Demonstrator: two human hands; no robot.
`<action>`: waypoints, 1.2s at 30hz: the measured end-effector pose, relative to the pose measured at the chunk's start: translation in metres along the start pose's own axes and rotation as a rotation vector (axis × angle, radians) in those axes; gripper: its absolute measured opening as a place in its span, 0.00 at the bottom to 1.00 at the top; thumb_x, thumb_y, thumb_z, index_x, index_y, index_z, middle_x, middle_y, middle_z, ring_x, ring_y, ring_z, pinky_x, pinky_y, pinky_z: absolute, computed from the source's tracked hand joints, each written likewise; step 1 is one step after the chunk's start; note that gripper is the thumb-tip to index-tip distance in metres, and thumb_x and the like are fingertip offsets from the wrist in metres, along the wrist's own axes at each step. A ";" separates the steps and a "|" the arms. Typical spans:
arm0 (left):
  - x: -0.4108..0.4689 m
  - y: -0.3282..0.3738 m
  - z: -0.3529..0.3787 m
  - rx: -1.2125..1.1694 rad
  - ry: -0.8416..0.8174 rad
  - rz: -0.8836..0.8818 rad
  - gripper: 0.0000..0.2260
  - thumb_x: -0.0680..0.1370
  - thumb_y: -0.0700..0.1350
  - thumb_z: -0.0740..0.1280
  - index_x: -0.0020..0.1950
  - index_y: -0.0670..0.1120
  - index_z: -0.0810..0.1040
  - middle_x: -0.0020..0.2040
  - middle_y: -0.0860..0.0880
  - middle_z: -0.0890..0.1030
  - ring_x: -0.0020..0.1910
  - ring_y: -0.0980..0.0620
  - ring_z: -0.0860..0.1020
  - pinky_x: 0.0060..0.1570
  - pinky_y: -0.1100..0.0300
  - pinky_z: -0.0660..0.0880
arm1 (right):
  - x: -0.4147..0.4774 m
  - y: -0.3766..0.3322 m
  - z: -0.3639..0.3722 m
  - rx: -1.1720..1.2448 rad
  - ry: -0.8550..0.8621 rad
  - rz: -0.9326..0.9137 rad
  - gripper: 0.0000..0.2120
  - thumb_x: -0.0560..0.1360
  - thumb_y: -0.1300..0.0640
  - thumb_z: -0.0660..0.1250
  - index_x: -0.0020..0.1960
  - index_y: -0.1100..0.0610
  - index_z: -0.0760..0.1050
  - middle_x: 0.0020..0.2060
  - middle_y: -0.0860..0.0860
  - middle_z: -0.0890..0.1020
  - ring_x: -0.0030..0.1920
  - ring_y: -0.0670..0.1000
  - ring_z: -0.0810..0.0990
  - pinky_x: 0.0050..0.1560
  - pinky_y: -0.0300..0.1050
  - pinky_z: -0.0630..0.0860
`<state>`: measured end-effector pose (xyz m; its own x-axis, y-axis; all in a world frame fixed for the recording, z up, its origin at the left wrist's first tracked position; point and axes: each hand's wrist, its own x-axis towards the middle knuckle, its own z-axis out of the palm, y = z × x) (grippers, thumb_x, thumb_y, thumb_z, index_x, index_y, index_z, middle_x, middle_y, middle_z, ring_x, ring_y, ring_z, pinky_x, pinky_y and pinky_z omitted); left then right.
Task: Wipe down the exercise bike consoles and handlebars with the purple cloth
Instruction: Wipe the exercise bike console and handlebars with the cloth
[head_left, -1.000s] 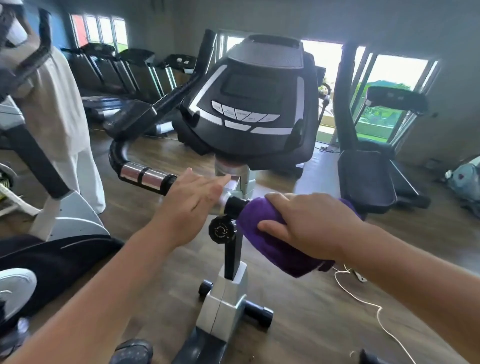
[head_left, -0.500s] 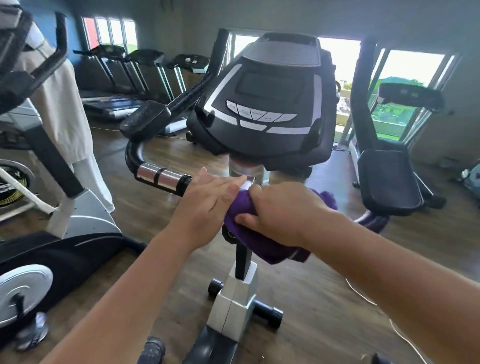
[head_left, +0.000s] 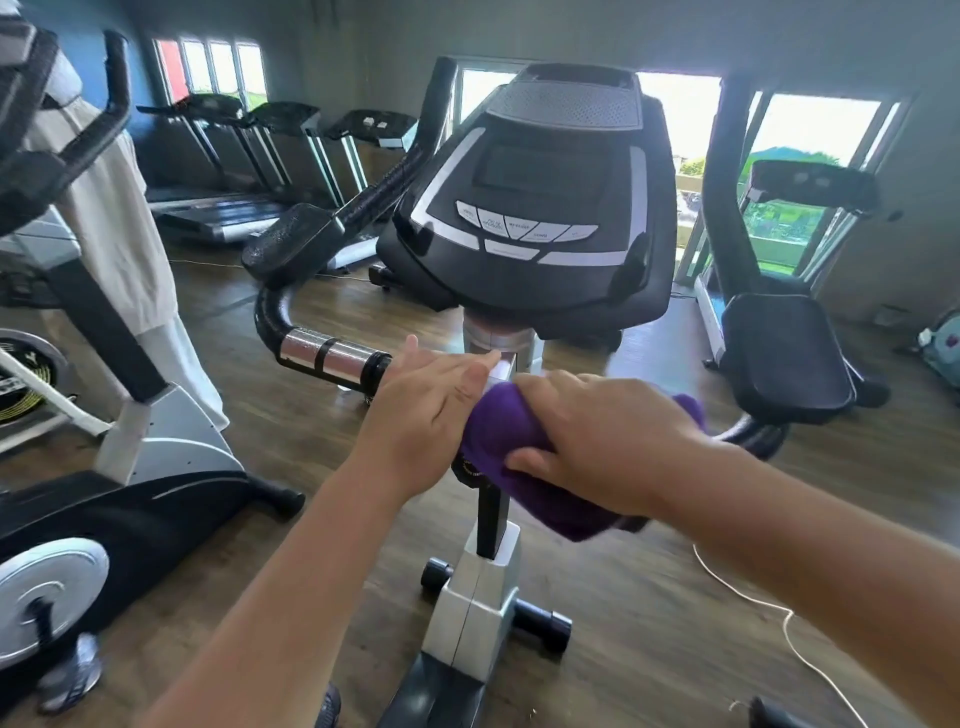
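Both forearms are bare, extended forward and converging at centre. The left hand (head_left: 426, 410) lies palm down, fingers straight and together. The right hand (head_left: 602, 441) is palm down, fingers curled over the purple cloth (head_left: 498, 431) with the thumb under it. Fingertips of the two hands nearly meet

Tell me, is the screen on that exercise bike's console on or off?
Off, apparently: the screen on the console is uniformly dark, with no digits or glow.

Treadmills (head_left: 218, 213) stand at the back left; a white cord (head_left: 787, 617) lies on the wooden floor (head_left: 649, 597).
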<state>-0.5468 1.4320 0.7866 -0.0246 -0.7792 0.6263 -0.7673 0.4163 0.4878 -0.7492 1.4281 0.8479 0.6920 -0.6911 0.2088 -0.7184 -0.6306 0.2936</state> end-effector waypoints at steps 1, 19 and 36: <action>0.000 0.000 -0.001 0.005 -0.008 -0.001 0.30 0.84 0.63 0.41 0.71 0.56 0.78 0.64 0.59 0.81 0.67 0.60 0.72 0.80 0.51 0.46 | -0.017 0.011 -0.002 0.009 -0.017 0.015 0.30 0.76 0.27 0.53 0.69 0.46 0.65 0.60 0.46 0.80 0.58 0.55 0.82 0.48 0.51 0.76; 0.000 -0.004 0.002 -0.044 0.041 0.034 0.27 0.85 0.61 0.43 0.67 0.57 0.80 0.61 0.57 0.82 0.66 0.56 0.75 0.79 0.56 0.46 | -0.059 0.049 0.002 -0.096 0.058 -0.045 0.34 0.75 0.30 0.64 0.71 0.52 0.69 0.56 0.50 0.83 0.52 0.56 0.84 0.49 0.50 0.79; 0.035 0.086 -0.004 -0.130 -0.116 0.088 0.26 0.82 0.64 0.45 0.70 0.61 0.76 0.60 0.81 0.68 0.68 0.81 0.60 0.73 0.73 0.45 | -0.145 0.139 -0.060 0.101 0.219 -0.049 0.21 0.80 0.43 0.61 0.71 0.46 0.71 0.57 0.43 0.86 0.51 0.50 0.85 0.48 0.46 0.79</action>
<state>-0.6110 1.4425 0.8532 -0.1674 -0.7824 0.5999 -0.6697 0.5368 0.5132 -0.9451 1.4624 0.9145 0.7170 -0.5730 0.3969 -0.6797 -0.7012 0.2155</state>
